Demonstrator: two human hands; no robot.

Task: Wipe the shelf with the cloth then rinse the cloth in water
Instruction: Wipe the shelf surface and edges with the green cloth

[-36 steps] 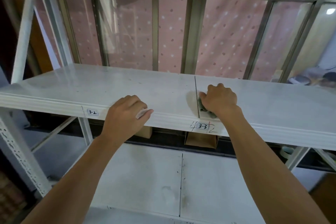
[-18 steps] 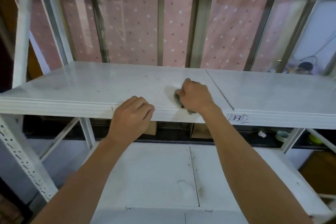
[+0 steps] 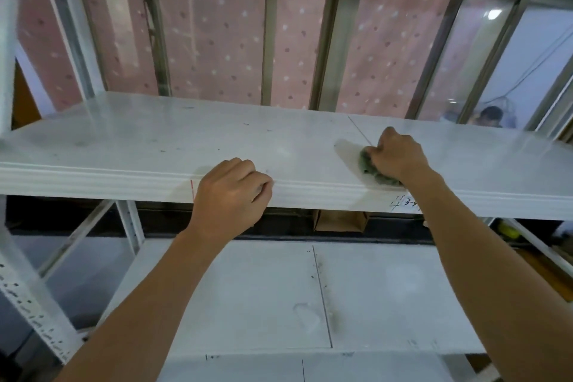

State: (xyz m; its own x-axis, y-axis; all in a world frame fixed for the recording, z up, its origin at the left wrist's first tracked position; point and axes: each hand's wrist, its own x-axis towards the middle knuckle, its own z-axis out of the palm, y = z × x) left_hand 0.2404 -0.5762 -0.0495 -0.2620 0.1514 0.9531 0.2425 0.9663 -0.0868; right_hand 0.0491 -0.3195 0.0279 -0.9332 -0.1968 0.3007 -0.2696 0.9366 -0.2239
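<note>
A white shelf [image 3: 155,146] runs across the view at chest height, with faint smudges and dark specks on its top. My right hand [image 3: 397,155] presses a crumpled grey-green cloth [image 3: 370,169] onto the shelf near its front edge, just beside the seam between two panels. A damp patch shows to the left of the cloth. My left hand [image 3: 231,192] is curled over the shelf's front lip, left of the cloth, holding the edge.
A lower white shelf [image 3: 263,295] lies below. White slotted uprights [image 3: 28,298] stand at the left. Behind the shelf is a window frame [image 3: 269,28] with a pink dotted curtain. A brown cardboard box [image 3: 339,220] sits under the shelf. A person [image 3: 491,116] shows far right.
My right hand with the cloth slid left along the front edge, then back right to the panel seam. My left hand stayed on the shelf lip.
</note>
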